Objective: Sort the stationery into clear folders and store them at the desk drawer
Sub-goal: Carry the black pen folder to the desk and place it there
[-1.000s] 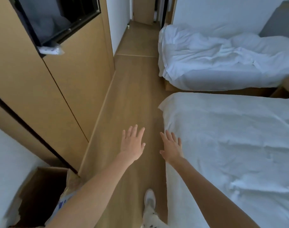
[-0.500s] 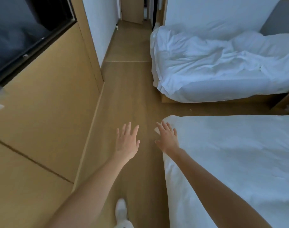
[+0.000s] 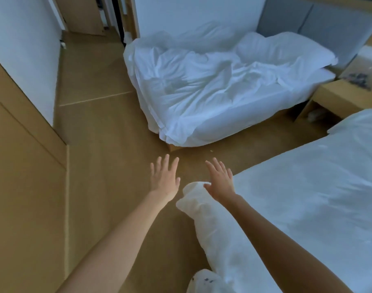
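Observation:
No stationery, clear folder or desk drawer shows in the head view. My left hand (image 3: 165,178) is stretched out over the wooden floor, palm down, fingers straight and spread, holding nothing. My right hand (image 3: 220,178) reaches forward beside it, fingers straight, hovering over the corner of the near bed (image 3: 307,197). Whether it touches the sheet I cannot tell.
A wooden floor (image 3: 109,144) runs ahead toward a hallway. A second bed with rumpled white bedding (image 3: 212,85) lies ahead right. A wooden nightstand (image 3: 337,98) stands between the beds. Wooden wall panels (image 3: 22,166) line the left. My shoe (image 3: 204,280) shows at the bottom.
I have walked forward and turned right: the wall panels slid left, the far bed came closer, and the nightstand entered view. Both hands stay open and stretched ahead.

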`<state>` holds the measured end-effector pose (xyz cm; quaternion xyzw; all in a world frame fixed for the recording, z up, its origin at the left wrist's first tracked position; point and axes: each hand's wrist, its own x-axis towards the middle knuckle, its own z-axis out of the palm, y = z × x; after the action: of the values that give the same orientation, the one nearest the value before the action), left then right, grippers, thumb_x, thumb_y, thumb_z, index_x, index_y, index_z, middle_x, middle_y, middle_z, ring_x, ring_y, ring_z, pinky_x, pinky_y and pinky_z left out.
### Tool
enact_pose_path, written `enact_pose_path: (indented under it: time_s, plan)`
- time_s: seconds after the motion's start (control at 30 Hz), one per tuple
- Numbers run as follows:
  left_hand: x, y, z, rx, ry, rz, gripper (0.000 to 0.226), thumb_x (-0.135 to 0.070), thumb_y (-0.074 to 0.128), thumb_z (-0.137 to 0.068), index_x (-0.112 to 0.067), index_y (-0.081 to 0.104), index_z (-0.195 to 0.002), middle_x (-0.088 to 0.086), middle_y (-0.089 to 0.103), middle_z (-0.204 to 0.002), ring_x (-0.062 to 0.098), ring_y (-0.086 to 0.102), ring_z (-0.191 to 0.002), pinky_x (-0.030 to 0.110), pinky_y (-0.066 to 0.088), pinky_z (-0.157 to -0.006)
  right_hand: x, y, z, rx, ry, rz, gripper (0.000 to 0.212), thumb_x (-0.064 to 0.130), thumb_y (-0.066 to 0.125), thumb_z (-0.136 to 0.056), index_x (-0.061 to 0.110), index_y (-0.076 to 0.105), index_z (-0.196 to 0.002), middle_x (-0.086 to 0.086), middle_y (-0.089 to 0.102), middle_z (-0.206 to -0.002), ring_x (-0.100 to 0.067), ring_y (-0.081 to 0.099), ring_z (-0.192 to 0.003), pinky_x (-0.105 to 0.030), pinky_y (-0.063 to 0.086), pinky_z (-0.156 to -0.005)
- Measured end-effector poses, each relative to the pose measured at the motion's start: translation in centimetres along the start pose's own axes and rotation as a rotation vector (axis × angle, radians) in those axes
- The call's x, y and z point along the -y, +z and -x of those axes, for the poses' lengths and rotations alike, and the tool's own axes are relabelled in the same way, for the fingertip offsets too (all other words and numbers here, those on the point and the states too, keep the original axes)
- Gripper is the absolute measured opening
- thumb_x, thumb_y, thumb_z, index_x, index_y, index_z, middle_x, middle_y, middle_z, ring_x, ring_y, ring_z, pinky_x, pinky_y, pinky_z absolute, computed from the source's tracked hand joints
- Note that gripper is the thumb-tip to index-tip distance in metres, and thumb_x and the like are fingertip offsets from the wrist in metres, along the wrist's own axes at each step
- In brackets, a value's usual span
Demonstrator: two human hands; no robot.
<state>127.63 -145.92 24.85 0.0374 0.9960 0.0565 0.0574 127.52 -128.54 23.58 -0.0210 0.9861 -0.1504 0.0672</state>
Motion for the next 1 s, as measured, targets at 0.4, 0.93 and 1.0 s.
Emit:
enact_pose_path:
  time_s: [0.4, 0.93, 1.0]
  plan:
    - [-0.4, -4.0, -30.3, -0.002, 0.187, -0.202, 0.062, -0.037, 0.034, -0.101, -0.025, -0.001, -0.151, 0.008, -0.003, -0.159, 0.030, -0.001, -0.145, 0.046, 0.006, -0.117, -5.0, -4.4, -28.7, -0.037, 0.176, -0.050, 0.073, 0.020, 0.059, -0.090, 0.019, 0.015, -0.149, -0.006, 0.006, -0.158, -0.024, 0.005, -0.145, -0.044, 0.007, -0.117]
    - [-10.4, -5.3, -64.4, 0.031, 0.586, -0.196, 0.065, -0.037, 0.039, -0.099, -0.023, 0.002, -0.151, 0.013, -0.003, -0.158, 0.030, 0.009, -0.144, 0.043, 0.014, -0.116, -16.9, -11.6, -49.6, -0.129, 0.637, -0.071, 0.073, 0.023, 0.058, -0.092, 0.019, 0.014, -0.150, -0.006, 0.005, -0.159, -0.025, 0.006, -0.146, -0.044, 0.008, -0.117]
    - [-13.4, -5.3, -67.9, 0.040, 0.681, -0.196, 0.065, -0.035, 0.041, -0.099, -0.024, 0.003, -0.151, 0.012, -0.002, -0.158, 0.029, 0.009, -0.144, 0.044, 0.014, -0.116, -19.0, -12.6, -51.0, -0.188, 0.711, -0.082, 0.072, 0.024, 0.058, -0.092, 0.020, 0.014, -0.150, -0.005, 0.006, -0.159, -0.024, 0.006, -0.146, -0.044, 0.007, -0.117]
